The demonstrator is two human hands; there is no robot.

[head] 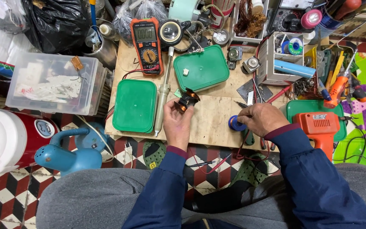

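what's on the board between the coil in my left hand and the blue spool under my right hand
Nothing: the head view shows only bare plywood board between the copper coil and the blue spool.

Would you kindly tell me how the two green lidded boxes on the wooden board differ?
The left green box stands lengthwise, while the upper green box lies tilted. The left green box has a bare lid; the upper green box carries a small white piece. The left green box sits beside the soldering iron, farther from the left hand than the upper one. Both are green with rounded corners.
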